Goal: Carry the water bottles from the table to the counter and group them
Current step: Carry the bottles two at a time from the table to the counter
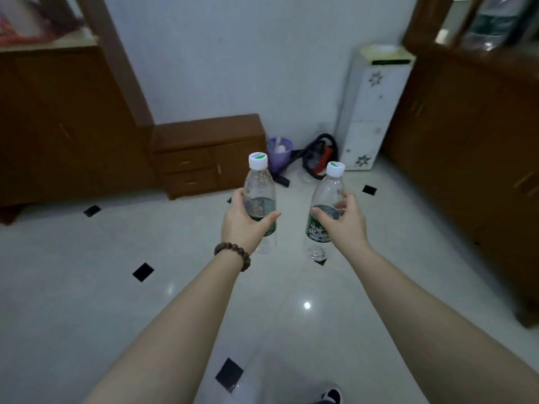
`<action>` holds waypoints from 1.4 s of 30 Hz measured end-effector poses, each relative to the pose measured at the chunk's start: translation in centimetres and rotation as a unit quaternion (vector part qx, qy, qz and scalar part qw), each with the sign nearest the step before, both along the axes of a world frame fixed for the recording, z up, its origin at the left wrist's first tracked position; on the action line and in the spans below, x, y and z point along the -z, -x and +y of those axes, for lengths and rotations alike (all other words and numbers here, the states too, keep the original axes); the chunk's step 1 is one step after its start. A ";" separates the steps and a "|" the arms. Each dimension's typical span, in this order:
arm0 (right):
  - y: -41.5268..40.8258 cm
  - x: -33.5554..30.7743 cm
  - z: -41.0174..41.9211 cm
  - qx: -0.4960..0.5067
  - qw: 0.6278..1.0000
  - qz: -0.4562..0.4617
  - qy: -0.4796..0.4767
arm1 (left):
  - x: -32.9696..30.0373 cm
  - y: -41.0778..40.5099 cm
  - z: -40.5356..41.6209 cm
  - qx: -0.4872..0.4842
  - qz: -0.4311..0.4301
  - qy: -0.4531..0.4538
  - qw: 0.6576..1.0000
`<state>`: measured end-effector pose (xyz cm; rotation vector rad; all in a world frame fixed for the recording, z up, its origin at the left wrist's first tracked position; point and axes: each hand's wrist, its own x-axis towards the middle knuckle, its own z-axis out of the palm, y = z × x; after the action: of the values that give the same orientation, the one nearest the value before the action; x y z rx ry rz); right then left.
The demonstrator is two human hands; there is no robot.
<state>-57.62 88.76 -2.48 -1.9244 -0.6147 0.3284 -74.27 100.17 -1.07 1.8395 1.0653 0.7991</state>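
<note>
Seen from the head camera, the left hand (243, 221) wraps its grip around one clear water bottle (259, 196), held upright above the tiled floor (87, 287). The right hand (345, 218) grips a second bottle (323, 211), tilted slightly, near the first but apart.

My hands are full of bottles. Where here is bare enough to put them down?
The low cabinet top by the wall looks bare, as does the floor ahead. The corner is crowded: purple bin, red-and-black item, white dispenser.
</note>
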 end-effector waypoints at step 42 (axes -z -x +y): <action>-72.6 0.1 6.9 0.273 0.962 -0.009 0.001 | -2.3 -84.3 14.4 0.303 -0.010 -0.024 0.953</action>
<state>14.95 95.67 -2.56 -2.0096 -0.0762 -0.0403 10.06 114.56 1.26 2.0339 0.4160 0.4711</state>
